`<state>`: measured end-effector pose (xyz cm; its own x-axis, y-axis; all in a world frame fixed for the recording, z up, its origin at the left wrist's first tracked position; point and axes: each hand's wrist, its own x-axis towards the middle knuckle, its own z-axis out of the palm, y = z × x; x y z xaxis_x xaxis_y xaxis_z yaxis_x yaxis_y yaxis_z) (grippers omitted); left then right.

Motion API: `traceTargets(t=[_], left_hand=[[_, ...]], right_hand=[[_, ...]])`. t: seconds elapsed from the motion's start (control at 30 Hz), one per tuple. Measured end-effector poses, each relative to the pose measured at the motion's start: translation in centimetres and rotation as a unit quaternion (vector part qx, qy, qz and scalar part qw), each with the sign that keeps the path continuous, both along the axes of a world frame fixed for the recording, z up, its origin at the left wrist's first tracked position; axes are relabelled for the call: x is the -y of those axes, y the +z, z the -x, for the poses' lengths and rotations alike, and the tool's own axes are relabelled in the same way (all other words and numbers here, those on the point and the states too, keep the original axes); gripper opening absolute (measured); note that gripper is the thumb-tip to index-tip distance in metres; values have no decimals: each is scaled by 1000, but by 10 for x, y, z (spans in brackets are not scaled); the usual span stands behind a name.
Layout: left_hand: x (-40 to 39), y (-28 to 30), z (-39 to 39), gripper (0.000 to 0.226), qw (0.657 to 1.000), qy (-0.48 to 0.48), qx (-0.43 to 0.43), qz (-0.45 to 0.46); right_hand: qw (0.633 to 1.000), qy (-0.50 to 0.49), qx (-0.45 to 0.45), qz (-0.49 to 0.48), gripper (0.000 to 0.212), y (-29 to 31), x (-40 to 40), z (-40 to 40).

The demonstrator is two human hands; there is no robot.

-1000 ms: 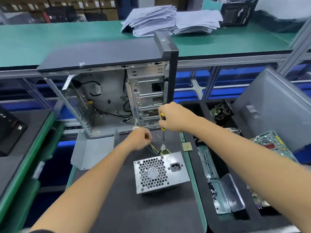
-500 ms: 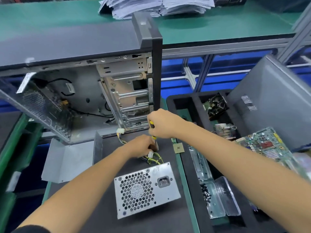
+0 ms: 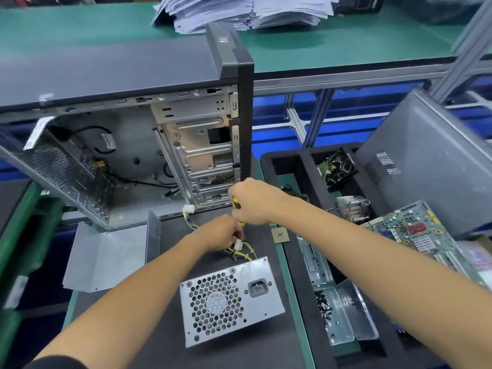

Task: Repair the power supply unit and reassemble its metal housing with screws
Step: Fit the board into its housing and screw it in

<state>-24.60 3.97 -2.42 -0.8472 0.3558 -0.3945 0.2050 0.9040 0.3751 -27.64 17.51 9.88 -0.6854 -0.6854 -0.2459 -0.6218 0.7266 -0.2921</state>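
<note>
Both hands are working at the cable bundle just behind the silver metal power supply unit [image 3: 230, 299], which is lying on the dark mat [image 3: 149, 339].

The left hand [image 3: 222, 230] is curling its fingers [image 3: 234, 237] narrowly beside the white plastic connector [image 3: 237, 245] on the yellow and black wires [image 3: 243, 254] that are running out of the unit's far edge; whether it is pinching anything cannot be told. The right hand [image 3: 255, 202] is gripping a yellow-and-black-handled screwdriver [image 3: 237, 211] upright in a closed fist, directly above the left fingers, beyond the unit. Beyond the unit, the open grey computer tower case [image 3: 138, 145] is standing. A small open metal tin of dark screws [image 3: 334, 316] is lying right of the unit.
</note>
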Motion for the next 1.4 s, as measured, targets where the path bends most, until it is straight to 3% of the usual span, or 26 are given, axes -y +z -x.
traceTargets(t=[0.13, 0.23, 0.33, 0.57, 0.67, 0.8, 1.17, 1.4], left_hand=[[-1, 0, -2, 19, 1000, -4, 7, 3], [6, 11, -3, 13, 990, 104, -20, -88], [15, 32, -8, 9, 958, 206, -64, -188], [32, 84, -49, 17, 888, 282, -101, -350], [40, 98, -76, 16, 857, 310, -117, -394], [43, 107, -108, 11, 841, 341, -123, -403], [27, 117, -179, 15, 872, 313, -157, -341], [10, 116, -193, 15, 897, 266, -194, -295]], right_hand=[[1000, -3, 0, 2, 18, 3, -3, -3], [1000, -13, -11, 25, 13, 11, -7, -3], [996, -29, -33, 73, 17, 26, -5, -3], [970, -83, -94, 207, 17, 72, 22, -27], [962, -85, -113, 233, 21, 91, 31, -47], [955, -89, -119, 255, 22, 107, 36, -78], [967, -63, -122, 213, 15, 112, 29, -154], [976, -14, -121, 183, 22, 118, 10, -169]])
